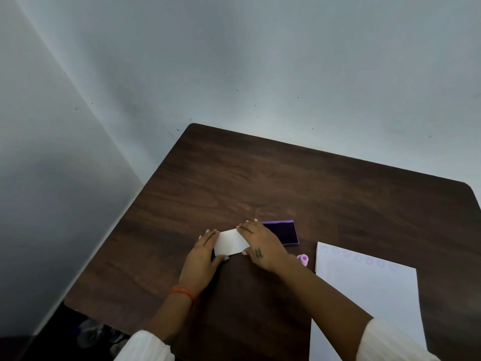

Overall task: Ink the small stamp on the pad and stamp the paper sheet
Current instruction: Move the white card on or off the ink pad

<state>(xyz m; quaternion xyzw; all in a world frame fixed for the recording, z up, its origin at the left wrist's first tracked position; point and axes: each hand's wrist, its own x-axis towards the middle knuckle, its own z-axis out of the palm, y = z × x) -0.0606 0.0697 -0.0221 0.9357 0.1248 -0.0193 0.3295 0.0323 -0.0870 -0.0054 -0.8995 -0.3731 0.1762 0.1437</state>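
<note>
The dark wood-grain table point(286, 178) has rounded far corners and wide bare surface beyond the ink pad point(282, 232); its left edge runs close to a grey wall. Just left of the pad, both hands lie flat on a small white card point(230, 242): the left hand point(204, 252) covers its left end, the right hand point(261, 243) its right end, fingers extended and pressing down rather than curled around anything. The pad is a purple rectangular tray with a dark inked face. The small stamp point(303, 258), pink and rounded, sits just nearer than the pad, beside the right wrist. The paper sheet point(364, 295), smooth and white with faint circular marks along its far edge, lies right of the pad.
</note>
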